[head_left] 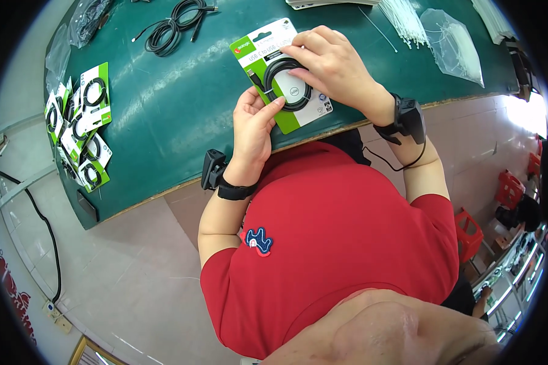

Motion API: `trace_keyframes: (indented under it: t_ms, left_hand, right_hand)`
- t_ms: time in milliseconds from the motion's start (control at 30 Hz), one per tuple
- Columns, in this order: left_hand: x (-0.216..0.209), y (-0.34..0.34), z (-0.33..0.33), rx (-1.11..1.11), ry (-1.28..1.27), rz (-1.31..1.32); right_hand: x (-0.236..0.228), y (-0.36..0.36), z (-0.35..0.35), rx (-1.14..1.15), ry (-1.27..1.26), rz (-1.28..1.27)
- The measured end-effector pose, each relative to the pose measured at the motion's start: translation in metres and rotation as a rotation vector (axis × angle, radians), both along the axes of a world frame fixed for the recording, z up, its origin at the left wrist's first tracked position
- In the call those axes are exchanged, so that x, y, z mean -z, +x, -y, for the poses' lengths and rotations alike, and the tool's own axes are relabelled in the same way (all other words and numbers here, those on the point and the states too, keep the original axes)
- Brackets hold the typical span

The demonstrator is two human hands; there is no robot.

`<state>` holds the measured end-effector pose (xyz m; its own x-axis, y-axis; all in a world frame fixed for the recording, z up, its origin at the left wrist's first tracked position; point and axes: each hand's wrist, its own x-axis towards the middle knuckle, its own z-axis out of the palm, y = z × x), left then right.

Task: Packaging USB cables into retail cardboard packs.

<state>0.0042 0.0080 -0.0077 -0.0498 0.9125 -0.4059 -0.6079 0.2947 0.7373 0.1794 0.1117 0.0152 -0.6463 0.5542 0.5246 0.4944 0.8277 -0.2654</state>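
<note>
A coiled black cable (307, 92) lies on a white and green backing card (293, 126), tilted near the table's front edge. My left hand (254, 125) grips the card's lower left side, its thumb pressed on the front beside the coil and its other fingers hidden behind. Over the card's upper right side bends my right hand (335, 67). Its fingertips touch the card's front above the coil, and the thumb lies near the top of the loop. Whether anything small sits between those fingers cannot be made out.
Several carded cables (79, 131) lie heaped at the table's left end. Farther back is a loose black cable bundle (175, 27). White cable ties (403, 21) and a clear bag of ties (453, 48) lie at the right. The green table (164, 115) ends close to my body.
</note>
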Motion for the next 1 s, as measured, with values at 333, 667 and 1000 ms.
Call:
trace_keyframes:
  t_ms: [333, 667, 1000]
  left_hand:
    - [-0.004, -0.003, -0.003, 0.064, -0.034, -0.018]
    - [0.001, -0.004, -0.006, 0.085, -0.049, -0.053]
    - [0.0, -0.003, -0.006, 0.045, -0.082, -0.055]
  right_hand:
    - [0.016, -0.007, -0.011, -0.164, 0.095, 0.09]
    - [0.019, -0.006, -0.018, -0.224, 0.027, 0.061]
    - [0.02, -0.013, -0.023, -0.356, 0.04, 0.058]
